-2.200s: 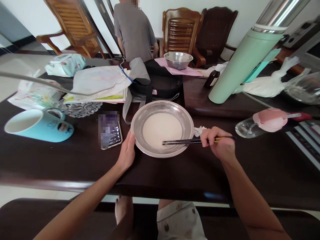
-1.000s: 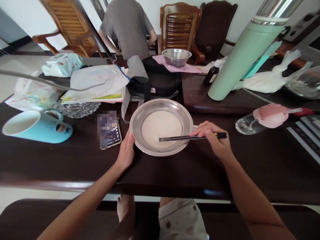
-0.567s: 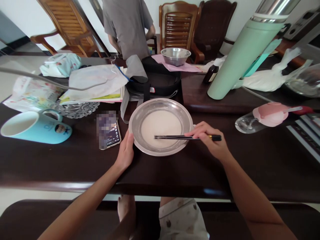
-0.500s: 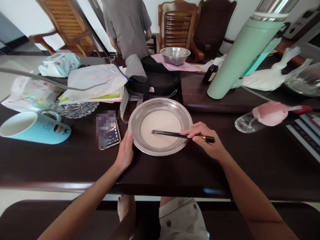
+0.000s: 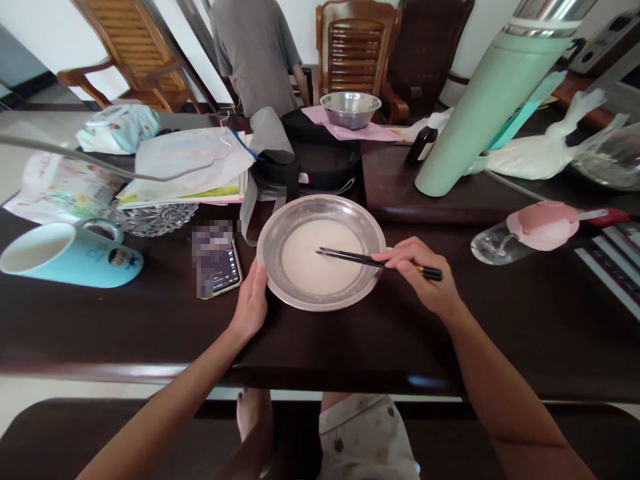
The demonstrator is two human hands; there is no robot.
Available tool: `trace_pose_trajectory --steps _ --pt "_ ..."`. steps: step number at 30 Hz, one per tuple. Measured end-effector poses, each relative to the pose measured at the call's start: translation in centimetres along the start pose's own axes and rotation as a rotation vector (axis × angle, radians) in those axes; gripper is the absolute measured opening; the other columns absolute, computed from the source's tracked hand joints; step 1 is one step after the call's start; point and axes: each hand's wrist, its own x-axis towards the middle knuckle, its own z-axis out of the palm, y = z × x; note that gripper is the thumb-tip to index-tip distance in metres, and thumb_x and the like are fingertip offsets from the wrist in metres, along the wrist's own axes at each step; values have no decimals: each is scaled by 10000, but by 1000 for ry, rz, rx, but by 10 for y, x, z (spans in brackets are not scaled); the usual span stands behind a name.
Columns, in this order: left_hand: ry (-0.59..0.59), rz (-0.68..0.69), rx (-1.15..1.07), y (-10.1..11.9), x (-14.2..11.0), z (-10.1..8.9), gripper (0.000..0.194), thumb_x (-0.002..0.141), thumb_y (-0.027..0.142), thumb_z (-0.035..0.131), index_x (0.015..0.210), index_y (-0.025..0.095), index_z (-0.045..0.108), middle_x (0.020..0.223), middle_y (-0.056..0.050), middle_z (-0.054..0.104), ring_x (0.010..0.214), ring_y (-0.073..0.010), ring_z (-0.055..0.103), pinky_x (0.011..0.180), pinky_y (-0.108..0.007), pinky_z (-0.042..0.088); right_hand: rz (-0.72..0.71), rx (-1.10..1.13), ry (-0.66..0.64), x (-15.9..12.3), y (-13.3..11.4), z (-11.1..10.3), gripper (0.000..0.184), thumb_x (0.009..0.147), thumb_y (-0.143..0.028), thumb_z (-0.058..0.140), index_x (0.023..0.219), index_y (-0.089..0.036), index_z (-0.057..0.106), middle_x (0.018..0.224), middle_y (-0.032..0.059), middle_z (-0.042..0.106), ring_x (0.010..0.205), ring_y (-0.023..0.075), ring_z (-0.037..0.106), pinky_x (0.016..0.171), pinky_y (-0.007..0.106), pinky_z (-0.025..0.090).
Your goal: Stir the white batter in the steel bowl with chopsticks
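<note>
A shallow steel plate [image 5: 283, 221] of pale white batter [image 5: 313, 257] sits on the dark table in front of me. My right hand [image 5: 425, 280] pinches a pair of black chopsticks [image 5: 357, 259] whose tips dip into the batter near its middle. My left hand [image 5: 251, 305] rests flat against the plate's left rim, fingers together, steadying it. A phone [image 5: 220, 261] lies just left of that hand.
A light blue mug [image 5: 65, 255] lies on its side at the left beside a glass dish [image 5: 153, 217]. Papers, a black bag [image 5: 313, 163], a green flask [image 5: 485, 100] and a pink-capped bottle [image 5: 533, 230] crowd the back. A person [image 5: 257, 50] stands beyond the table.
The chopstick tips have swept through the batter, from the lower right toward the left and now back up to the middle. My left hand has stayed on the rim.
</note>
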Motion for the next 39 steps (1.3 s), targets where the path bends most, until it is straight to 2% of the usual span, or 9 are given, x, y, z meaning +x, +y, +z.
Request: trace_pose_trajectory --steps 3,8,14,20,25,28,31,36,39 --pt "-3 3 7 1 0 0 725 1045 699 356 1511 194 586 1564 -100 599 1561 -284 413 1330 -444 239 1 71 58 -1 0 -2 307 1048 -356 574 812 -285 755 903 25 855 822 235 715 784 434 566" --pt "-6 -1 3 0 0 -1 699 1056 674 357 1520 201 578 1582 -95 581 1564 -286 406 1331 -453 237 -9 36 -130 1 -2 3 187 1004 -388 653 910 -306 792 1033 24 864 911 250 718 854 460 580" --pt "-5 6 11 -1 0 -1 716 1049 688 362 1518 192 580 1592 -102 569 1559 -292 413 1328 -451 247 21 48 30 0 -2 -3 309 1045 -351 579 820 -291 783 932 20 859 843 236 717 801 441 570" --pt "-1 -5 21 2 0 -1 710 1052 686 351 1513 200 586 1561 -99 600 1557 -293 416 1328 -457 247 -23 29 -151 1 -3 2 207 1010 -387 645 905 -305 803 1041 21 866 904 245 709 850 451 581" --pt "-4 10 32 1 0 0 741 1042 707 344 1526 192 568 1563 -108 597 1552 -298 424 1319 -463 269 13 29 11 -1 -1 -3 304 1044 -358 582 835 -293 794 962 22 863 845 243 715 809 451 565" --pt "-12 5 21 0 0 -1 711 1051 685 347 1523 203 573 1570 -95 592 1561 -290 410 1325 -451 256 -4 90 -62 -1 -1 -2 325 1050 -369 569 823 -291 789 925 21 861 811 237 718 813 454 563" --pt "-10 -4 18 0 -1 -1 702 1055 675 349 1520 200 576 1579 -96 583 1568 -289 398 1332 -448 236 -31 54 -150 0 -3 1 224 1023 -361 624 900 -302 802 1024 16 866 879 237 713 845 447 572" --pt "-9 1 10 1 0 0 714 1045 696 355 1500 200 595 1568 -100 593 1557 -295 413 1328 -459 244 11 33 1 0 -2 -2 293 1039 -327 586 833 -295 792 960 12 864 843 239 705 811 448 564" --pt "-11 -1 15 3 1 0 721 1038 709 357 1478 197 611 1547 -102 610 1545 -298 427 1326 -458 247 -11 78 -50 -1 -3 -2 340 1055 -327 553 802 -288 777 915 10 861 794 229 705 812 447 552"
